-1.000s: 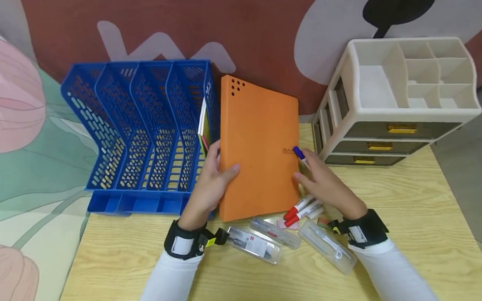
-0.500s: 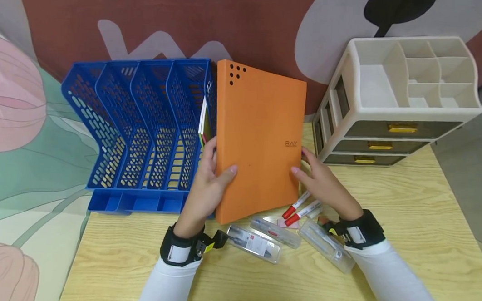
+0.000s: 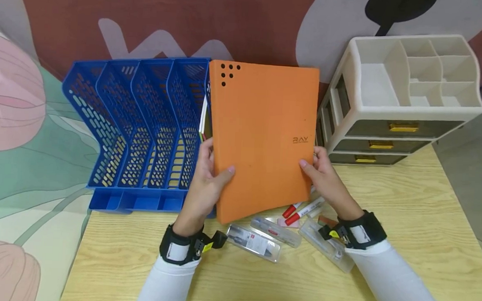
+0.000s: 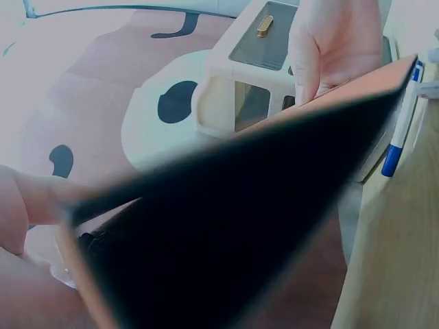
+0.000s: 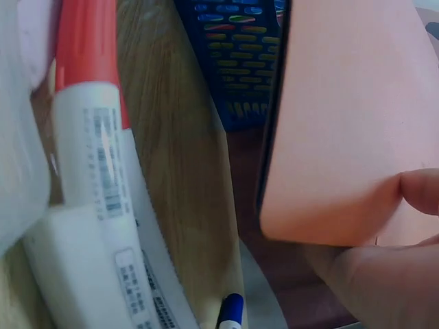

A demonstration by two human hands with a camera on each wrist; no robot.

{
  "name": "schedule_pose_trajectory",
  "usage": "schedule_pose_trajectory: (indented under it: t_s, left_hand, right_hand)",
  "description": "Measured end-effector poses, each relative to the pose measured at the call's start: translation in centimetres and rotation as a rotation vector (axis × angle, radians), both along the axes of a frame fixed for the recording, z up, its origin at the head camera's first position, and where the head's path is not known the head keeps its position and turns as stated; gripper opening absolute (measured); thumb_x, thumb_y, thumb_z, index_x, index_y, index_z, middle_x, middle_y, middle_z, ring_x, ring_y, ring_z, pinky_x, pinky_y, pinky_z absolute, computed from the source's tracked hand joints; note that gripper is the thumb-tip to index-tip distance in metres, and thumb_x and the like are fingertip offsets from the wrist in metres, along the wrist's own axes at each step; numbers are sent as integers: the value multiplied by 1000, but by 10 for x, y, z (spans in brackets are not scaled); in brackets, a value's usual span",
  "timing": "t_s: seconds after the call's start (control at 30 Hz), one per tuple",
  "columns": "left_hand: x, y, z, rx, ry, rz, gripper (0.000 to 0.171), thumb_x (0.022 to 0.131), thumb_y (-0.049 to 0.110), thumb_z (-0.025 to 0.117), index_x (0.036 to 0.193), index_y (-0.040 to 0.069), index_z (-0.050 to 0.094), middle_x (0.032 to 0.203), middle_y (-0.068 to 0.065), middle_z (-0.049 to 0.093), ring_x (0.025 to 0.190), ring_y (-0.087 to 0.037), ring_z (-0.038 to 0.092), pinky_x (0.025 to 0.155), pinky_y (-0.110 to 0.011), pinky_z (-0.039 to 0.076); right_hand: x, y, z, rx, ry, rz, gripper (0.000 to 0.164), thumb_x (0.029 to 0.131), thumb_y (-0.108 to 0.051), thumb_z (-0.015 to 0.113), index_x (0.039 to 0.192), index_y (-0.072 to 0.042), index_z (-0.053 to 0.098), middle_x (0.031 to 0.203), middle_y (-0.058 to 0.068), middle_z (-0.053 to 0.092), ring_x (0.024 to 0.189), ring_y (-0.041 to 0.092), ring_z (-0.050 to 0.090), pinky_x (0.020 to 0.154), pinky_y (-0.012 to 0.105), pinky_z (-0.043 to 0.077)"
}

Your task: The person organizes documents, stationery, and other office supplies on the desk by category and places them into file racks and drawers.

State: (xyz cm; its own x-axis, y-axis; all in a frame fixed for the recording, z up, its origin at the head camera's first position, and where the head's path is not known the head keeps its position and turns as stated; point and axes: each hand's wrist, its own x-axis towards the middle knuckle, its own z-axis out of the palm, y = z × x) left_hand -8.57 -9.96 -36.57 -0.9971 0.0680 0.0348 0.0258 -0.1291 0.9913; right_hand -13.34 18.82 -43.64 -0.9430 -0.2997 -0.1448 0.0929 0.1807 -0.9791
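An orange file binder (image 3: 266, 133) with dark dots in one corner and "RAY" printed on it is raised off the table in the head view. My left hand (image 3: 207, 185) grips its spine side, thumb on the cover. At the opposite edge, my right hand (image 3: 327, 182) pinches the binder between thumb and fingers. The left wrist view looks at the binder's dark underside (image 4: 226, 233), slightly gaped near the left thumb. Red-capped markers (image 3: 303, 211) lie below the right hand. A blue-capped marker (image 4: 401, 130) rests on the table, hidden from the head view.
Left of the binder stands a blue mesh file rack (image 3: 144, 132) with thin booklets (image 3: 204, 121) in its rightmost slot. A white drawer organizer (image 3: 398, 108) is at the back right. Clear plastic pen cases (image 3: 254, 243) lie in front on the wooden table (image 3: 278, 289).
The binder has been lifted and turned to face upward more, its right edge moving right. My right hand has let go of the blue-capped marker and now holds the binder's edge.
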Motion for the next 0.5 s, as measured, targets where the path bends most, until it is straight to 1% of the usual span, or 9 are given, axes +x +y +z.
schedule_pose_trajectory:
  t_s: [0.1,0.17,0.27,0.37,0.4,0.5]
  left_hand:
    - [-1,0,-2,2,-10,-10,66,95,-11,55,149,13,27,140,-15,54,120,-27,59,98,-43,51]
    - [-1,-1,-3,8,-18,-10,63,95,-9,58,146,13,28,137,-16,54,117,-27,60,96,-42,52]
    - [-2,-1,-5,27,-38,2,59,95,-5,62,141,13,31,134,-16,56,112,-26,64,92,-40,55]
    - [-2,-2,-8,45,-54,10,59,94,-2,66,140,14,34,132,-15,58,113,-26,63,93,-41,55]
    - [-2,-2,-8,46,-60,9,60,94,-1,67,142,16,35,133,-13,58,115,-26,62,95,-41,54]
    - [-3,-2,-10,52,-87,-3,67,93,0,70,148,17,37,135,-12,56,120,-27,59,98,-43,53]
  right_hand:
    - [1,1,-3,-47,3,-11,38,112,-20,39,143,-8,21,152,28,44,118,11,59,92,19,53]
    - [2,3,-5,-72,15,-18,34,112,-20,41,140,-12,24,147,24,50,114,6,62,91,21,54]
    - [2,4,-8,-98,36,-14,31,111,-21,45,137,-16,29,134,8,61,109,3,66,89,22,57]
    - [3,6,-9,-123,48,-1,30,111,-21,47,136,-19,30,124,-8,65,108,3,68,88,23,58]
    - [3,7,-9,-131,55,3,31,110,-20,47,137,-19,31,123,-11,65,108,3,68,88,23,58]
    - [5,8,-9,-155,74,5,33,110,-18,48,138,-19,31,124,-14,65,109,4,68,89,22,57]
